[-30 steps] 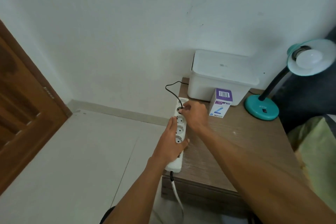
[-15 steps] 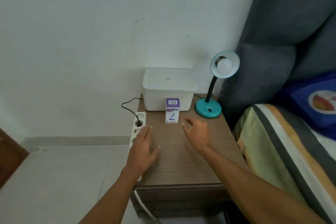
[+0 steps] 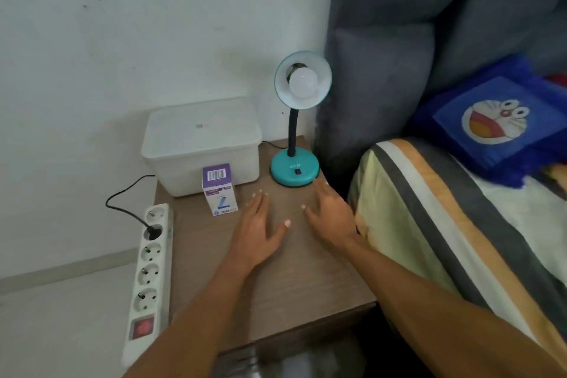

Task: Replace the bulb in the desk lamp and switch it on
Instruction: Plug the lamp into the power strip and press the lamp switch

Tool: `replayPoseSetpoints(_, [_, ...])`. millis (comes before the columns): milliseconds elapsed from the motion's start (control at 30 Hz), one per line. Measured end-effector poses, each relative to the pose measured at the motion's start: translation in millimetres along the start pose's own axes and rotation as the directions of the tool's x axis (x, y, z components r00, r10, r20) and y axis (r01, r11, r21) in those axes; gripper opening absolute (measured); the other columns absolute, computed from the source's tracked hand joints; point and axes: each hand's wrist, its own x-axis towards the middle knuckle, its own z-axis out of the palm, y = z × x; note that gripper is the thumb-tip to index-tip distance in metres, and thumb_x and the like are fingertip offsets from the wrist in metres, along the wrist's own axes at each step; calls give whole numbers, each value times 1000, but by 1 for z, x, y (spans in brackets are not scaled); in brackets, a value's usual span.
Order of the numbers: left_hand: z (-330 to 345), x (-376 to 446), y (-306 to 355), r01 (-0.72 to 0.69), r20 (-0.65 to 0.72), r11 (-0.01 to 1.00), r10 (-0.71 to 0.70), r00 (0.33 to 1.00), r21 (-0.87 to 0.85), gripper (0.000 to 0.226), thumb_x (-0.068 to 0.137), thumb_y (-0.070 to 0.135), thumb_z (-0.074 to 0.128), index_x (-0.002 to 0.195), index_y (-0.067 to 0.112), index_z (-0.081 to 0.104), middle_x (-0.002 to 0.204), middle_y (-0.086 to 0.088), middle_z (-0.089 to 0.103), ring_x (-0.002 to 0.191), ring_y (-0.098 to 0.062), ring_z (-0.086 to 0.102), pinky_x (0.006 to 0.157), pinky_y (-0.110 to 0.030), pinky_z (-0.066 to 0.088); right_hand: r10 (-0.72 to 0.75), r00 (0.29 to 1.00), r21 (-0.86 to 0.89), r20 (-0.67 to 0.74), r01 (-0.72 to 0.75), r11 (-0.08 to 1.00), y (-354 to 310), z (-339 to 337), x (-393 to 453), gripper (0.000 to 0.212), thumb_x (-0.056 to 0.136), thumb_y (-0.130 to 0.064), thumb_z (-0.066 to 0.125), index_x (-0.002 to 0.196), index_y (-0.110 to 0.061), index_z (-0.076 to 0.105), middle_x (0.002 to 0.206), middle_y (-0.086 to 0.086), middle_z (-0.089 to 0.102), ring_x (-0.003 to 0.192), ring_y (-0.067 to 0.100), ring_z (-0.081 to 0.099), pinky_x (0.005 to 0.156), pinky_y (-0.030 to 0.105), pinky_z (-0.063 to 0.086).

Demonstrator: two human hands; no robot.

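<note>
A teal desk lamp (image 3: 294, 171) stands at the back right of the wooden bedside table (image 3: 276, 291), with an unlit white bulb (image 3: 303, 82) in its shade and a black switch (image 3: 298, 171) on its base. The lamp's black plug (image 3: 153, 231) sits in a white power strip (image 3: 149, 273) along the table's left edge. My right hand (image 3: 329, 214) hovers open just in front of the lamp base, fingertips close to it. Over the table's middle, my left hand (image 3: 259, 232) is spread flat and empty. A purple and white bulb box (image 3: 219, 189) stands left of my hands.
A white lidded plastic tub (image 3: 201, 144) sits at the back of the table against the wall. A bed with a striped sheet (image 3: 460, 224), a blue cartoon pillow (image 3: 497, 120) and a grey padded headboard (image 3: 399, 40) borders the table on the right.
Both hands have left the power strip, where the right hand was at the plug. They moved right across the table toward the lamp base. My view swung right.
</note>
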Motion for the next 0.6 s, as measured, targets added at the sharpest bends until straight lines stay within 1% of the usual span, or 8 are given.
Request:
replayPoseSetpoints(33, [4, 9, -1, -13, 1, 1000, 13, 1000, 6, 95, 95, 70, 48, 164, 17, 11, 173, -4, 5, 159, -18, 5, 123, -35, 6, -16, 1000, -22, 24, 16, 1000, 4, 4, 7, 77, 92, -40, 63, 156, -17, 27, 161, 3, 32, 148, 19, 32, 116, 37, 36])
replayPoseSetpoints(100, [12, 28, -3, -51, 3, 999, 51, 999, 10, 101, 92, 74, 48, 164, 14, 11, 173, -6, 4, 159, -19, 4, 126, -37, 6, -44, 997, -55, 68, 48, 997, 11, 13, 20, 81, 92, -39, 64, 158, -19, 22, 165, 2, 20, 152, 18, 19, 118, 34, 27])
replayPoseSetpoints(200, [22, 51, -9, -115, 26, 993, 114, 993, 29, 112, 86, 82, 45, 164, 12, 4, 173, -6, -3, 159, -18, -3, 128, -38, 5, -97, 990, -61, 101, 103, 993, 19, 26, 42, 83, 92, -37, 64, 159, -22, 18, 167, 4, 11, 154, 21, 10, 122, 39, 25])
replayPoseSetpoints(267, [27, 62, -12, -136, 64, 990, 134, 989, 40, 120, 83, 86, 47, 164, 12, -2, 172, -5, -9, 159, -17, -7, 128, -36, 3, -127, 988, -51, 93, 132, 990, 23, 32, 56, 81, 93, -35, 64, 158, -20, 19, 167, 7, 13, 154, 24, 10, 122, 41, 25])
replayPoseSetpoints(400, [36, 72, -13, -160, 112, 980, 146, 983, 121, 133, 73, 96, 43, 163, 11, -7, 171, -8, -13, 158, -19, -10, 128, -37, 1, -196, 977, -56, 87, 201, 978, 31, 43, 71, 73, 93, -28, 63, 156, -12, 29, 163, 11, 26, 152, 28, 19, 123, 45, 24])
replayPoseSetpoints(500, [39, 73, -13, -166, 138, 973, 144, 980, 160, 135, 73, 97, 42, 163, 10, -9, 171, -9, -15, 158, -19, -12, 129, -37, 0, -242, 969, -60, 50, 244, 968, 39, 52, 71, 69, 94, -26, 62, 153, -6, 34, 160, 15, 32, 151, 31, 24, 123, 46, 22])
replayPoseSetpoints(600, [38, 71, -14, -165, 141, 970, 141, 980, 178, 134, 74, 97, 41, 163, 9, -7, 171, -11, -14, 158, -21, -11, 130, -38, 1, -261, 965, -82, 35, 263, 961, 39, 56, 70, 68, 96, -28, 58, 154, -4, 32, 160, 17, 31, 151, 31, 22, 124, 44, 19])
